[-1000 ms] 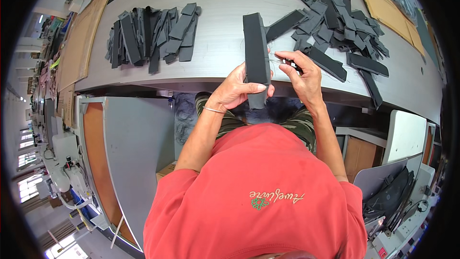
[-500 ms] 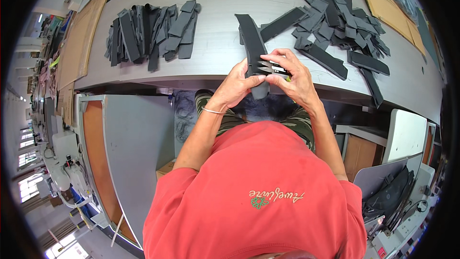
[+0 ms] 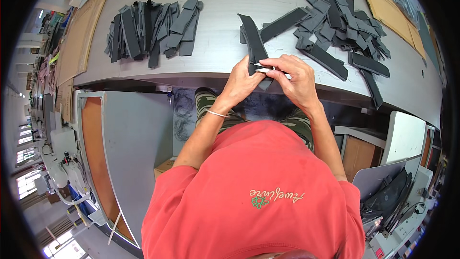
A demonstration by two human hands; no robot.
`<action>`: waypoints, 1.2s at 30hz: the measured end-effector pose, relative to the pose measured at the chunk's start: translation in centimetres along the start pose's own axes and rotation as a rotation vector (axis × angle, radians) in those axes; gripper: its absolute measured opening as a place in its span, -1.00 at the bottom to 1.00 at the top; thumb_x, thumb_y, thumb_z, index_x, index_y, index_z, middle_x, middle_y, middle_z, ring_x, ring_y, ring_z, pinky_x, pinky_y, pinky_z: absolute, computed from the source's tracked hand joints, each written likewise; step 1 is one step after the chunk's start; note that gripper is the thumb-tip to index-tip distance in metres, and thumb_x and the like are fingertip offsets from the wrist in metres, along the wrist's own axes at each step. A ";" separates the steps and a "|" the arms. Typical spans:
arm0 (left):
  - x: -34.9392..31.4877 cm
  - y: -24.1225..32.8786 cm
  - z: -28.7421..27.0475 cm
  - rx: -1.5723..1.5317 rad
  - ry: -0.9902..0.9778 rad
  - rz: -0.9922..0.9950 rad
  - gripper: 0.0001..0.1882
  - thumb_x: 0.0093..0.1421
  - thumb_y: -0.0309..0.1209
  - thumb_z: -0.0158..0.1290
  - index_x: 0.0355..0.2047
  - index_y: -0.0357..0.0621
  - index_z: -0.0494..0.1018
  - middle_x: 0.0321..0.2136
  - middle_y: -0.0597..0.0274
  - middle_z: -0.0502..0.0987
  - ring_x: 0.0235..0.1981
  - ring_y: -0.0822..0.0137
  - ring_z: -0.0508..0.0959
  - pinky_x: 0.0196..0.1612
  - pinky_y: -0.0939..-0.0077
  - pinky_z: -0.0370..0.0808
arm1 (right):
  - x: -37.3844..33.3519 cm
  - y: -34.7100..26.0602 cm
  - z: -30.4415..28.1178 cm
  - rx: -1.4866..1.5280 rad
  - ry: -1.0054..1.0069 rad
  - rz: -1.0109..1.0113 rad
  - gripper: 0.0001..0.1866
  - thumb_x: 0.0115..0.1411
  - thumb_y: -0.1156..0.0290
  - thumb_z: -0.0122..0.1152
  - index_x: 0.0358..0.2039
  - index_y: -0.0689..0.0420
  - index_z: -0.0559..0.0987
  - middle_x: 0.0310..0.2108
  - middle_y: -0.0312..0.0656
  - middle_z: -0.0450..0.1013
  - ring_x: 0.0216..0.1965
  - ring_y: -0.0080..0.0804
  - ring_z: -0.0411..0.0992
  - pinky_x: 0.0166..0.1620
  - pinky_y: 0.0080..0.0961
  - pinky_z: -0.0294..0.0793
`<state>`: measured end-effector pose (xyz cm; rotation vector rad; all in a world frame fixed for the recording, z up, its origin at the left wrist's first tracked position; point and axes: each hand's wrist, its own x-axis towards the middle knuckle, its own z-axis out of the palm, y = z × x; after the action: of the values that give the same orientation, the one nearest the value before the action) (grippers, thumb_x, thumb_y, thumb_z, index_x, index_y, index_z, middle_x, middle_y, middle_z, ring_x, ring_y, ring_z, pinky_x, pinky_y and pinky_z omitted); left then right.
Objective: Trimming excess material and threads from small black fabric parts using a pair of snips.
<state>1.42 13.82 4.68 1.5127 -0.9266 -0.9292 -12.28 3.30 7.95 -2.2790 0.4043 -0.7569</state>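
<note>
At the table's near edge my left hand (image 3: pixel 239 82) is closed on the near end of a dark grey fabric strip (image 3: pixel 254 36). The strip's far part slants away over the tabletop, and its near end is folded and partly hidden by my fingers. My right hand (image 3: pixel 298 77) is closed round a pair of thread snips (image 3: pixel 261 69). Their pale pointed blades reach the strip beside my left thumb; the handles are hidden in the palm. Another dark strip (image 3: pixel 285 24) lies just beyond, between the held one and the pile on the right.
On the grey table (image 3: pixel 220 33), a row of dark strips (image 3: pixel 132 33) lies at left and a loose heap (image 3: pixel 335 24) at right. Cardboard sheets (image 3: pixel 390 7) edge the right side. Below the table stand a grey cabinet (image 3: pixel 139 129) at left and a white panel (image 3: pixel 405 134) at right.
My right hand has turned, and the snips' blades have come closer together at the strip. The strip's near end is now folded over instead of hanging down broad. My left hand has shifted slightly.
</note>
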 end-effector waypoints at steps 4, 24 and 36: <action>0.1 -0.6 0.1 0.025 0.064 0.048 -0.72 0.16 -0.40 0.15 -0.17 -0.29 0.40 -0.35 0.20 0.52 -0.27 0.47 0.49 -0.20 0.52 0.46 | -0.3 0.6 0.4 0.017 0.043 0.056 -0.69 0.00 0.53 0.27 -0.18 0.09 0.63 -0.44 -0.21 0.50 -0.38 -0.34 0.44 -0.25 -0.52 0.40; -0.2 0.6 -1.8 0.241 -0.167 0.414 -0.60 0.25 -0.34 0.03 0.02 -0.36 0.35 -0.12 0.20 0.45 -0.06 0.40 0.40 0.05 0.49 0.33 | 1.2 2.3 -0.4 1.192 0.168 0.727 -0.72 0.24 0.38 0.19 -0.60 0.00 0.37 -0.69 -0.56 0.15 -0.74 -0.83 -0.02 -0.67 -0.73 -0.10; -0.2 0.5 -0.7 -0.249 -0.067 0.068 -0.70 0.20 -0.53 -0.08 -0.07 -0.37 0.39 -0.27 0.33 0.49 -0.27 0.57 0.43 -0.16 0.65 0.41 | 0.5 -0.2 -1.5 0.331 0.066 0.273 -0.71 -0.05 0.57 0.31 -0.24 0.11 0.60 -0.42 -0.32 0.48 -0.41 -0.56 0.39 -0.28 -0.64 0.38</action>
<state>1.96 14.17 5.27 1.2391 -0.8700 -1.0115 -12.80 2.44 9.15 -1.8490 0.5631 -0.7020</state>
